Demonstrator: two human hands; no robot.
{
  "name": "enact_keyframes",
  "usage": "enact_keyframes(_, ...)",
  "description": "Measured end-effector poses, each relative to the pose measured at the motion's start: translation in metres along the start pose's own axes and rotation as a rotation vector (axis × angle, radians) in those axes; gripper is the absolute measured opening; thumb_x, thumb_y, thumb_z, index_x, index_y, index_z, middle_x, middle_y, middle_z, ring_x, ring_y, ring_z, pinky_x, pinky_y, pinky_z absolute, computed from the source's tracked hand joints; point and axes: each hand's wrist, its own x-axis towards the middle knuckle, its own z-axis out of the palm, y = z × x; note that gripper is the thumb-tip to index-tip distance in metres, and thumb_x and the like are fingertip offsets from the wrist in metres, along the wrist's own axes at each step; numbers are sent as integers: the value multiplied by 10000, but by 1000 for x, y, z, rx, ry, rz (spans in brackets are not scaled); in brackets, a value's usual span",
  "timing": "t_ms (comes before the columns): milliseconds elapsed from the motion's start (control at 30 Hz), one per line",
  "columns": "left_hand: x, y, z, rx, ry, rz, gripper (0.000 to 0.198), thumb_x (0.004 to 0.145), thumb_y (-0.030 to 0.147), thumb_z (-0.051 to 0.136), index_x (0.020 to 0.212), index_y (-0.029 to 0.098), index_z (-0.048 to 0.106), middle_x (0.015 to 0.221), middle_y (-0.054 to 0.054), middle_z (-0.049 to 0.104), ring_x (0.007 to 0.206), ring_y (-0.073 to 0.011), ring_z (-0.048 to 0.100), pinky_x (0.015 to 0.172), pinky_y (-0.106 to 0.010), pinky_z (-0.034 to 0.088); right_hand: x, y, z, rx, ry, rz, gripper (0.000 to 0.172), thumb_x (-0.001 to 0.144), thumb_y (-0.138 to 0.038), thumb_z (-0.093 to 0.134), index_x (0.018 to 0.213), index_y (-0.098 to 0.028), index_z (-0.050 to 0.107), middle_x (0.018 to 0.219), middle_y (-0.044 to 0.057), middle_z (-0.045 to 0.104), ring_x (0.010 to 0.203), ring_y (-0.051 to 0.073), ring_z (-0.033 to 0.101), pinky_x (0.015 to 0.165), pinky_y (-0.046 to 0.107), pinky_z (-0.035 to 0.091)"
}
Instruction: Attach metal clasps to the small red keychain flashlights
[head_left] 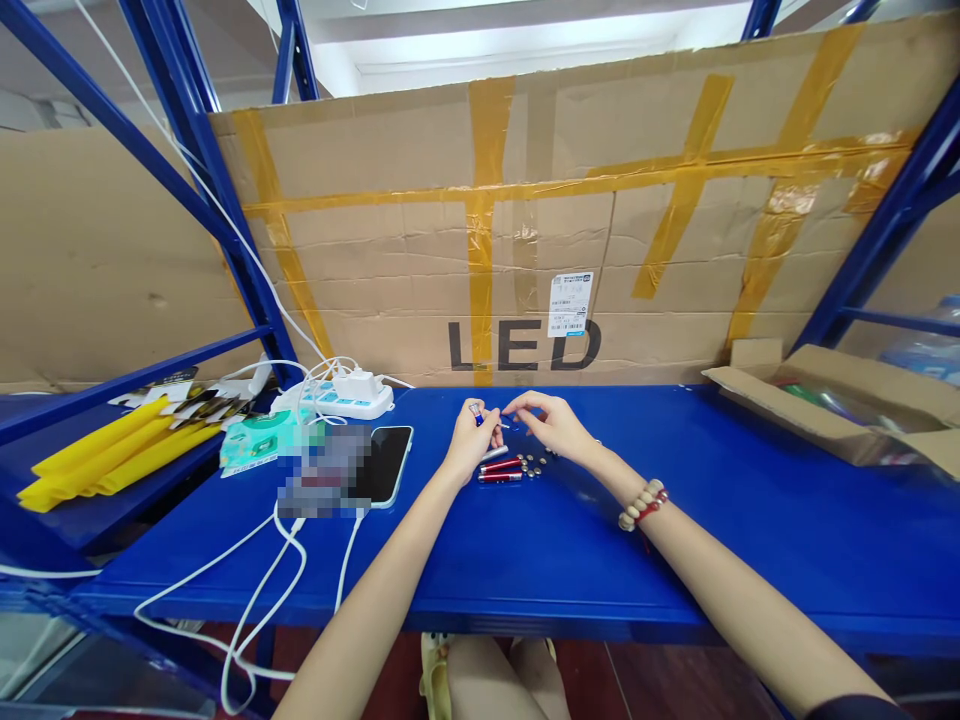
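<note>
My left hand [471, 440] grips a small pen-shaped torch [478, 412] with a blue body, held upright above the blue shelf top [570, 540]. My right hand [553, 422] pinches something tiny at its fingertips, close to the torch's tip; what it is I cannot tell. Just below the hands lie two red pen torches [501, 471], a silver one [495, 454] and several small button cells [534, 464]. A bead bracelet [642, 504] sits on my right wrist.
A phone [387, 462] on a white cable lies left of the hands, beside a blurred patch. Behind it stand a white power strip [337, 398], a teal packet [259, 436] and yellow strips [112, 455]. An open cardboard box [840, 410] sits at the right. A taped "LED" cardboard sheet [525, 240] backs the shelf.
</note>
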Motion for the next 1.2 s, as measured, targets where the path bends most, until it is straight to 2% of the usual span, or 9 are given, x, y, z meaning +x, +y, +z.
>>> enact_keyframes(167,-1,-1,-4,260,100,142,195,789,281,537,795,206,357,527,93,479,408,-67,470,470,-192,374,-4,-8,1,-157,-37,-65,267,804,-333,541,974,-180,677,870,60,686,708,147,617,548,224,458)
enact_keyframes(300,-4,4,-4,432,108,217,152,804,226,511,789,209,361,571,77,492,460,-79,487,524,-207,371,-5,-4,3,-312,-113,-166,262,833,-334,527,1000,-201,678,807,45,673,631,125,589,572,225,441)
enact_keyframes(433,-5,3,-4,478,25,281,126,818,204,479,777,214,360,592,71,482,506,-90,490,566,-213,370,-3,0,1,-408,-117,-175,258,874,-310,472,978,-190,676,841,65,667,660,140,590,607,239,431)
enact_keyframes(533,-6,2,-5,440,-84,300,86,826,199,458,805,218,376,643,56,516,561,-93,506,596,-211,385,-3,0,0,-407,-142,-188,309,910,-300,402,849,-184,682,757,55,650,674,148,590,643,249,426)
enact_keyframes(600,-7,2,-5,433,-106,306,75,832,206,449,803,218,381,647,53,522,575,-93,510,606,-212,388,-3,1,-1,-385,-147,-207,344,922,-305,373,816,-181,676,714,47,634,655,144,582,648,251,426)
enact_keyframes(733,-8,4,-4,413,-8,237,151,827,280,490,768,215,367,573,73,489,502,-84,497,545,-203,373,-2,3,-2,-403,-62,-217,352,921,-338,373,848,-188,683,714,55,638,651,153,580,639,267,437)
enact_keyframes(833,-5,3,-2,310,46,141,235,815,375,512,777,210,351,577,71,505,463,-79,510,481,-192,372,-1,6,-2,-410,41,-223,326,909,-343,400,891,-194,690,797,76,666,720,174,607,684,291,464)
enact_keyframes(1033,0,1,2,1,-10,-15,290,821,400,513,810,202,301,646,57,522,508,-103,607,433,-174,396,-1,5,-1,-268,78,-289,258,873,-319,479,848,-211,713,907,74,689,831,184,635,767,317,506)
enact_keyframes(1200,0,4,4,-128,-22,-59,337,791,428,558,781,198,312,679,53,512,556,-120,639,444,-178,420,0,0,-1,-151,125,-229,205,830,-336,544,812,-238,723,874,54,701,824,188,643,731,327,525)
